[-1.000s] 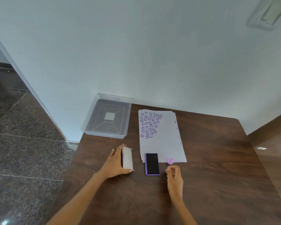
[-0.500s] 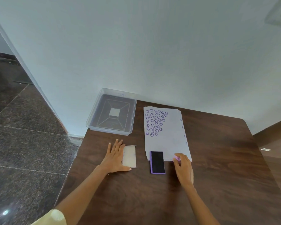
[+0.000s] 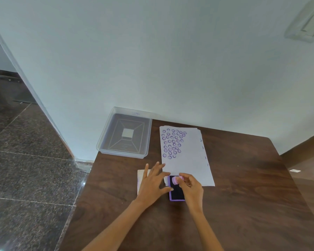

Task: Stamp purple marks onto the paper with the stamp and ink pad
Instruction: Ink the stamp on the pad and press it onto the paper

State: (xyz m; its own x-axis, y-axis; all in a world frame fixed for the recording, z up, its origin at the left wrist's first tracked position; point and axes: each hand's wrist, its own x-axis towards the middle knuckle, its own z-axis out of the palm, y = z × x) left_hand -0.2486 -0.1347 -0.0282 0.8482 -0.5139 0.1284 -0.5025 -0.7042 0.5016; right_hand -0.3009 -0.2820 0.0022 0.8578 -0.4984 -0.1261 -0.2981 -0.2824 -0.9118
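Note:
A white paper stack (image 3: 190, 160) lies on the dark wooden table (image 3: 243, 205), with several purple smiley marks (image 3: 172, 143) in its upper left part. The open ink pad (image 3: 177, 193), purple-framed with a dark pad, lies at the paper's near edge. My right hand (image 3: 191, 190) holds the small pink round stamp (image 3: 175, 180) over the far end of the pad. My left hand (image 3: 151, 183) rests flat with fingers spread, its thumb touching the pad's left edge and its palm over the white pad lid (image 3: 140, 178).
A clear plastic tray (image 3: 125, 133) sits at the table's far left corner against the white wall. The table's left edge drops to a dark tiled floor (image 3: 25, 178). A wooden piece of furniture (image 3: 308, 160) stands at the right.
My right hand picked the pink stamp up from the paper's near edge and brought it left over the ink pad. My left hand laid the lid flat and slid right to the pad.

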